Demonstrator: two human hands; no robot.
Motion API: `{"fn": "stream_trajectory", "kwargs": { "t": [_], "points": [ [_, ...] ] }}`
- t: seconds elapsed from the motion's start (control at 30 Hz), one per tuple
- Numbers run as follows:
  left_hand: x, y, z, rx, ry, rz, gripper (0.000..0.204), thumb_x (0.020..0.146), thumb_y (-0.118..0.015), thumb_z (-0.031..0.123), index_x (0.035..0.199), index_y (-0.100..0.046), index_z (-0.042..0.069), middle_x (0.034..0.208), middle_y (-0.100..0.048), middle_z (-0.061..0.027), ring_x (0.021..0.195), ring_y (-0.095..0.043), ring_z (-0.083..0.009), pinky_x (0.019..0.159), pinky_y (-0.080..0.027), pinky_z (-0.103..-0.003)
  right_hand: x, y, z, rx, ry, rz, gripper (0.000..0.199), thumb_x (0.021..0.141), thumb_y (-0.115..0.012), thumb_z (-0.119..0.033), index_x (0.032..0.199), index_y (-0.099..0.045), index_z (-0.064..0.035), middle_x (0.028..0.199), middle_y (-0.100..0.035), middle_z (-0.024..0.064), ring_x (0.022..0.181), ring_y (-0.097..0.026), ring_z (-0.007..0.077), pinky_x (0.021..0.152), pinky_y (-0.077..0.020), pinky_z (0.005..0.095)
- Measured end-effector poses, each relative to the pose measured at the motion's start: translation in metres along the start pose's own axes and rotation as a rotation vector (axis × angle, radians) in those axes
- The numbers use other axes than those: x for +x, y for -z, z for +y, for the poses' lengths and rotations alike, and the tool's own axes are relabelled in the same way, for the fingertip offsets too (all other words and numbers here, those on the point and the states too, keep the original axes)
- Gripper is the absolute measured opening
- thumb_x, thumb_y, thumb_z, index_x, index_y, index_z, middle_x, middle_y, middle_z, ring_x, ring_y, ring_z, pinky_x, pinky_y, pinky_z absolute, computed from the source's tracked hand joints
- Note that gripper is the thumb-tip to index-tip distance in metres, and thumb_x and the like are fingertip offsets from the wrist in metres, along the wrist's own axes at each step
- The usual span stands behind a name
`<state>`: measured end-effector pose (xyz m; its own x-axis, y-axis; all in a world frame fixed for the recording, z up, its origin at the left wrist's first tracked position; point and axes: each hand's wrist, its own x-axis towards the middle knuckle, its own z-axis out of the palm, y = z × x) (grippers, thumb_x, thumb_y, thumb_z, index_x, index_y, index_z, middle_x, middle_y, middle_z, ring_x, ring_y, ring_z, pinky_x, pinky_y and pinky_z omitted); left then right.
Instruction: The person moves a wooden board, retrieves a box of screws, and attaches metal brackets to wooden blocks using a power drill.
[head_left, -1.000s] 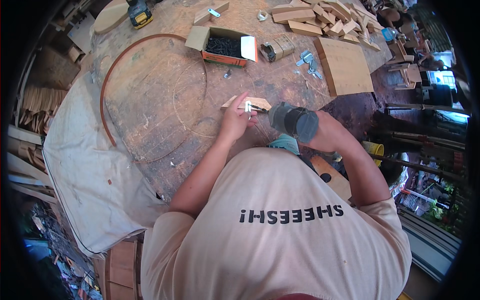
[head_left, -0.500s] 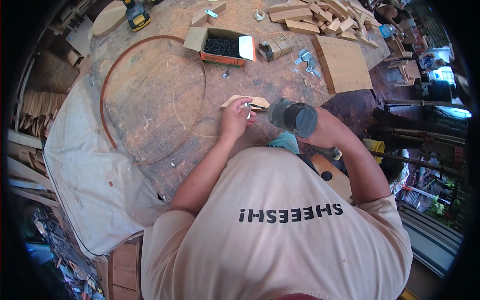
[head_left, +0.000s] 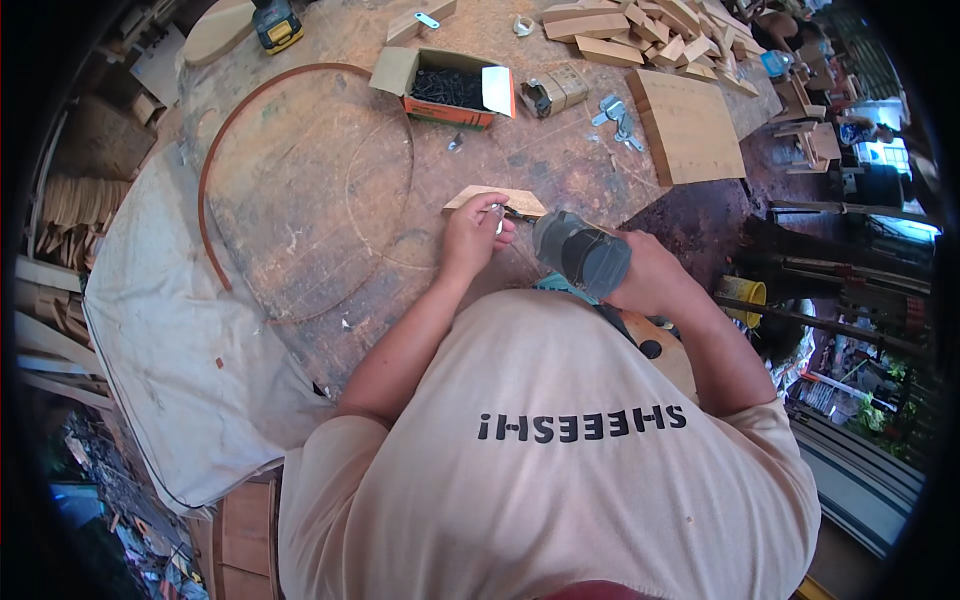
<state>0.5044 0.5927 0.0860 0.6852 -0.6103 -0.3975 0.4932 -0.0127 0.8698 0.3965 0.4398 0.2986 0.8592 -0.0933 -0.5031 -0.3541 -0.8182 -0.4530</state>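
Note:
My right hand [head_left: 645, 272] is wrapped round the grip of a dark cordless drill [head_left: 582, 256]. The drill's bit points left, toward a short wooden block [head_left: 492, 193] with angled ends lying on the worktable. My left hand [head_left: 478, 232] rests at the near side of that block, its fingers closed on a small shiny metal piece [head_left: 498, 217]. The drill's tip meets the area beside my left fingertips; exactly what it touches is too small to tell. Beyond my hands stands an open cardboard box [head_left: 445, 95] full of dark screws.
Several flat metal plates [head_left: 619, 122] lie right of a small brown package [head_left: 557, 90]. A thick wooden board [head_left: 688, 128] and a heap of wood blocks [head_left: 660, 35] take up the far right. A curved brown strip [head_left: 207, 190] and another yellow-black tool [head_left: 277, 27] are on the left.
The drill has tilted and shifted slightly toward me, along with my right hand. My left hand stays at the wooden block with the metal piece.

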Motion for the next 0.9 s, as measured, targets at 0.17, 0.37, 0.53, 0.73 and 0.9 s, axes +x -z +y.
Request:
{"fn": "stream_trajectory", "kwargs": {
  "t": [0.17, 0.37, 0.53, 0.73, 0.9],
  "points": [
    [0.000, 0.000, 0.006, 0.015, 0.042, 0.005, 0.028, 0.096, -0.047, 0.008, 0.122, -0.057, 0.003, 0.084, -0.067, -0.0098, 0.064, -0.064, -0.0137, 0.056, -0.053, -0.025, -0.001, -0.002, -0.009, -0.030, -0.080, 0.002, 0.048, 0.074, -0.070, -0.028, 0.115, -0.061, -0.0067, 0.096, -0.068, 0.0205, 0.091, -0.064, 0.0394, 0.079, -0.0523, 0.0439],
    [0.001, -0.001, 0.005, 0.032, 0.057, 0.006, 0.028, 0.096, -0.048, 0.008, 0.122, -0.057, 0.003, 0.083, -0.067, -0.0094, 0.064, -0.065, -0.0143, 0.055, -0.053, -0.025, 0.006, 0.004, 0.003, -0.088, -0.063, -0.066, 0.040, 0.074, -0.068, -0.027, 0.108, -0.062, -0.0065, 0.094, -0.068, 0.0195, 0.090, -0.064, 0.0391, 0.077, -0.0526, 0.0430],
    [0.002, -0.002, 0.003, -0.007, 0.051, 0.013, 0.024, 0.097, -0.051, 0.012, 0.118, -0.059, 0.004, 0.079, -0.067, -0.0084, 0.064, -0.065, -0.0141, 0.055, -0.052, -0.026, 0.012, 0.003, 0.019, -0.054, 0.058, 0.003, 0.036, 0.074, -0.068, -0.023, 0.105, -0.062, -0.0055, 0.092, -0.067, 0.0192, 0.088, -0.064, 0.0387, 0.076, -0.0527, 0.0418],
    [0.003, -0.001, 0.002, -0.013, 0.051, 0.006, 0.024, 0.097, -0.050, 0.012, 0.118, -0.059, 0.004, 0.080, -0.067, -0.0084, 0.064, -0.065, -0.0139, 0.055, -0.052, -0.026, 0.020, 0.009, 0.022, 0.006, 0.119, 0.018, 0.034, 0.075, -0.067, -0.021, 0.105, -0.061, -0.0049, 0.094, -0.066, 0.0189, 0.088, -0.064, 0.0368, 0.077, -0.0521, 0.0404],
    [0.002, -0.001, 0.004, -0.016, 0.040, -0.004, 0.036, 0.097, -0.051, 0.010, 0.133, -0.051, 0.009, 0.079, -0.066, -0.0083, 0.063, -0.065, -0.0137, 0.053, -0.052, -0.025, 0.031, 0.024, 0.022, 0.028, 0.129, -0.039, 0.038, 0.076, -0.066, -0.020, 0.110, -0.059, -0.0057, 0.096, -0.066, 0.0186, 0.091, -0.064, 0.0350, 0.079, -0.0512, 0.0397]
  ]
}}
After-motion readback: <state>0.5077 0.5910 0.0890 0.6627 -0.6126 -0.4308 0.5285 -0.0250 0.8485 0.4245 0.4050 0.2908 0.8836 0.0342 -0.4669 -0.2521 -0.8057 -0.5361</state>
